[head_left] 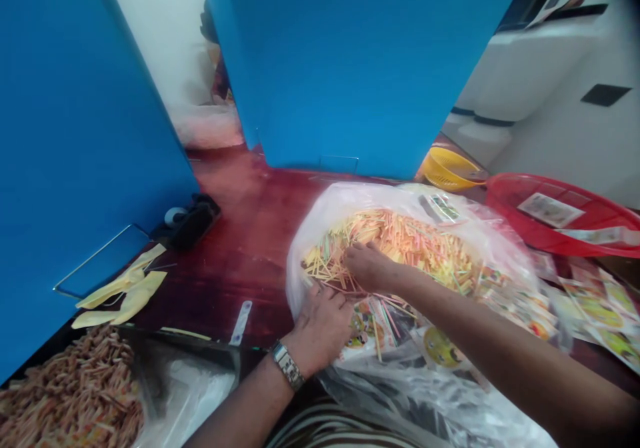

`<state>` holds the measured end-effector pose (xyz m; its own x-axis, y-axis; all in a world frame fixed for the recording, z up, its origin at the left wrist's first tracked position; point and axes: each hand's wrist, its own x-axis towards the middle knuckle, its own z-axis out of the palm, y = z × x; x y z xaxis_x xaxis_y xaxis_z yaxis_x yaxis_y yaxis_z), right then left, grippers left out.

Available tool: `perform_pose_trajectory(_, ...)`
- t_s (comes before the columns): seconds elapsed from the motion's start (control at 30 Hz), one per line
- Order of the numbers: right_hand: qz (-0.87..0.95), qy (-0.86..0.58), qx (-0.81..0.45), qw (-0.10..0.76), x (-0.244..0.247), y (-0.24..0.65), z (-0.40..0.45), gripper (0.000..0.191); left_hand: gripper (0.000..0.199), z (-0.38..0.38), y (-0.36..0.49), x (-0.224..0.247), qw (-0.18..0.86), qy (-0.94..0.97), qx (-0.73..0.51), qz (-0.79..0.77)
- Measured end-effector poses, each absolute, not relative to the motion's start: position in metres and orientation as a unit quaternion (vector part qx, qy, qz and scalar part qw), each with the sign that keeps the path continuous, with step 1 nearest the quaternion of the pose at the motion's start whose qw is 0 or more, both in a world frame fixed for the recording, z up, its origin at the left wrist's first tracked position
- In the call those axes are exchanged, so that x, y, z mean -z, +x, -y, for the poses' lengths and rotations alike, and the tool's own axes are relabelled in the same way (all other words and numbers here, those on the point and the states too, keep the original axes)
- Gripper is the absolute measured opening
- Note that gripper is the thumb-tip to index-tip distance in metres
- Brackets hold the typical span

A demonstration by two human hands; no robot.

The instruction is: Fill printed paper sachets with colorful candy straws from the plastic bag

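A white plastic bag (320, 215) lies open on the dark red table (240, 235), filled with thin pastel sticks (410, 238). My right hand (373, 268) reaches into the left part of the pile, its fingers curled down among the sticks; what they hold is hidden. Just below it, my left hand (323, 325), with a metal watch on the wrist, lies over the bag's near edge with its fingers spread. Printed packets (367, 328) and a few loose sticks are beside it on the bag's near side.
Blue panels (350, 68) stand behind the table and at left. A black tape dispenser (193, 221) and yellow strips (125, 295) are at left. Brown sticks (75, 395) fill the lower left. A red basket (565, 208) and yellow basket (447, 168) sit at right, near more packets (600, 308).
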<state>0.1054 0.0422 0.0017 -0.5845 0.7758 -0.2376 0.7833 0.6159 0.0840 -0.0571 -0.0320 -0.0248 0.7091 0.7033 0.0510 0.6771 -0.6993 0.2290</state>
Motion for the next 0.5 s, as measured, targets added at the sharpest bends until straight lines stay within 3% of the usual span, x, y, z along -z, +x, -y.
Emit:
perform_pose_trajectory(0.2,-0.873,0.472,0.034,0.117,-0.026,0.107,-0.047,0.019,0.049,0.032,-0.06,0.027,0.115,0.916,-0.07,-0.378)
perform_pose_trajectory(0.37,-0.814,0.571,0.005,0.104,-0.015,0.081,-0.032,0.05,0.046,0.034,-0.059,0.027,0.127,0.912,-0.074,-0.384)
perform_pose_trajectory(0.5,-0.806,0.585,0.035,0.081,0.003,0.073,-0.022,0.031,0.043,0.035,-0.059,0.024,0.125,0.91,-0.056,-0.39)
